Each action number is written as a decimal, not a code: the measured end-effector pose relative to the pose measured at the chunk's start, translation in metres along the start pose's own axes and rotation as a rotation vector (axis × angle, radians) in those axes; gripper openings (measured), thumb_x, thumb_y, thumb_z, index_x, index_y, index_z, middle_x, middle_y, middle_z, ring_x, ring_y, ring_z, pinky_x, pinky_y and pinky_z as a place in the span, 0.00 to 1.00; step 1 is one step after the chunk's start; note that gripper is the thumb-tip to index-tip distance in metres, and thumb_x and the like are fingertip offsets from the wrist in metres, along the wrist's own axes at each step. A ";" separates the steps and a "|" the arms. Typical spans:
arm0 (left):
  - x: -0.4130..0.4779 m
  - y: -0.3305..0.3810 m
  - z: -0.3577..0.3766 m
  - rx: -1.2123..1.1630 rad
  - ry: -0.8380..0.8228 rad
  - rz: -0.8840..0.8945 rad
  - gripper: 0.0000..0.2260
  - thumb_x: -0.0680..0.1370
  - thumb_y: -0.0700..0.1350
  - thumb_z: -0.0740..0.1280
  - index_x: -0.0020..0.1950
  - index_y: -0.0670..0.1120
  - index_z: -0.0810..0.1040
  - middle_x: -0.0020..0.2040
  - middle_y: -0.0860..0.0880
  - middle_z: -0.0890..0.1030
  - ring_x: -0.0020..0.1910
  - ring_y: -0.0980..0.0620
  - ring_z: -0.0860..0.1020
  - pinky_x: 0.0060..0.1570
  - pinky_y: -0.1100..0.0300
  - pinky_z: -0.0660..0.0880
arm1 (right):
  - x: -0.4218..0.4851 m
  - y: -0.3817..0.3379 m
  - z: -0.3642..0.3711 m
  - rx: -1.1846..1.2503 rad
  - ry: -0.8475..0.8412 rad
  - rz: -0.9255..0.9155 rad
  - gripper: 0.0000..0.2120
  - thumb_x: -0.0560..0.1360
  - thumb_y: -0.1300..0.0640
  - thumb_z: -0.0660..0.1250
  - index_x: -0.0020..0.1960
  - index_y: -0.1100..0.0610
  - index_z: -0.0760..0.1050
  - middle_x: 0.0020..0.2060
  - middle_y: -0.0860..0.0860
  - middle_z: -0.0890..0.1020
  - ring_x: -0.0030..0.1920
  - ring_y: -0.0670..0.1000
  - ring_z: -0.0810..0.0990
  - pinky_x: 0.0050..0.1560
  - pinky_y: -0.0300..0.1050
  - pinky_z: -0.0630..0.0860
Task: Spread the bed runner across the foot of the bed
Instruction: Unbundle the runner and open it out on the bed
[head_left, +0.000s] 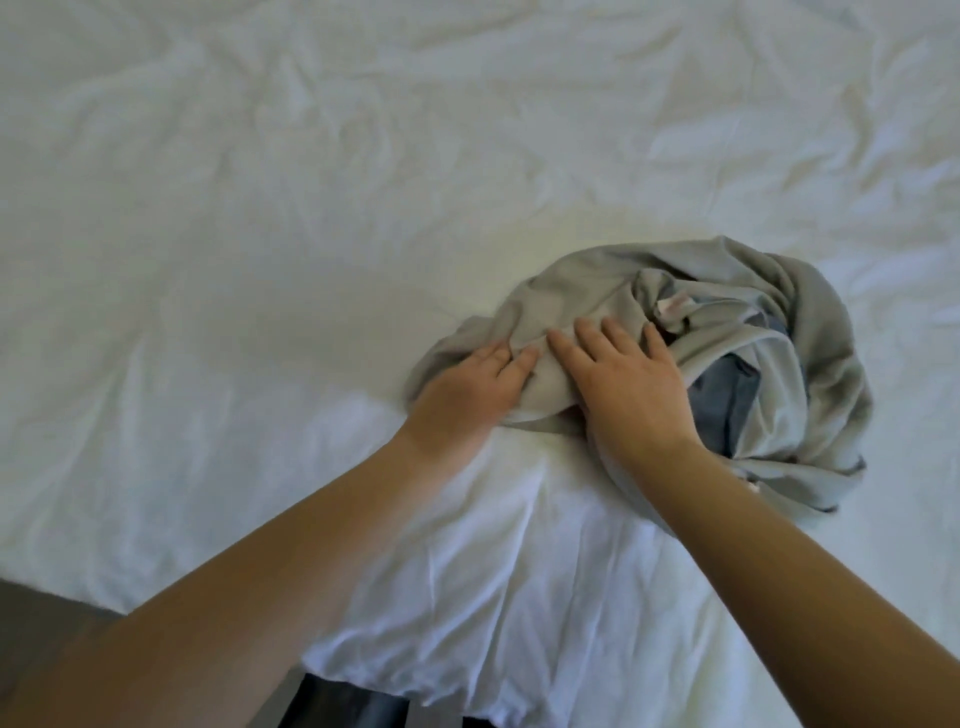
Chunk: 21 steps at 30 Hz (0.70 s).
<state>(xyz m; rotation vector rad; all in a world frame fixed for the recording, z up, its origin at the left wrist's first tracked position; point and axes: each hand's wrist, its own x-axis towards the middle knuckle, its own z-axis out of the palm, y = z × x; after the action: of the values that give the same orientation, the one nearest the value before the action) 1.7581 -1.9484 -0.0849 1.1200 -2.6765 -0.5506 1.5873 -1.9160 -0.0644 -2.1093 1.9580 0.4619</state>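
Note:
The bed runner lies as a crumpled grey heap with a blue underside showing, on the white bed right of centre, close to the near edge. My left hand is at the heap's left edge, fingers curled into a fold of the grey cloth, thumb hidden. Beside it, my right hand lies flat on top of the heap with its fingers straight and spread. Its thumb is out of sight at the cloth's near edge.
Wrinkled white sheet covers the whole bed to the left, right and far side of the heap. The bed's near edge hangs down at the bottom, with dark floor at bottom left.

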 end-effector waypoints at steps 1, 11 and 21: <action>0.000 -0.005 -0.005 -0.020 0.002 0.045 0.17 0.71 0.37 0.58 0.55 0.37 0.82 0.44 0.39 0.85 0.40 0.44 0.84 0.34 0.56 0.81 | 0.004 -0.002 -0.002 -0.013 -0.014 0.008 0.27 0.79 0.53 0.57 0.76 0.48 0.53 0.73 0.52 0.62 0.73 0.56 0.60 0.72 0.59 0.54; 0.006 -0.093 -0.075 0.040 0.131 0.133 0.15 0.69 0.32 0.59 0.48 0.37 0.84 0.43 0.41 0.85 0.40 0.45 0.84 0.30 0.56 0.80 | 0.071 -0.047 -0.049 0.024 0.021 0.122 0.23 0.79 0.60 0.56 0.72 0.46 0.63 0.63 0.49 0.76 0.58 0.56 0.76 0.40 0.45 0.66; -0.018 -0.187 -0.138 0.102 0.042 -0.063 0.22 0.73 0.37 0.50 0.55 0.36 0.81 0.51 0.37 0.83 0.51 0.38 0.82 0.39 0.47 0.81 | 0.141 -0.142 -0.073 0.103 0.104 0.077 0.22 0.78 0.62 0.58 0.70 0.47 0.66 0.56 0.52 0.80 0.49 0.59 0.81 0.38 0.45 0.66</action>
<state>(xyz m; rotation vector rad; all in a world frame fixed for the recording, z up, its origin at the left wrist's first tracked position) 1.9340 -2.0929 -0.0352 1.2330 -2.6682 -0.3994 1.7429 -2.0616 -0.0564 -2.0389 2.0782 0.2635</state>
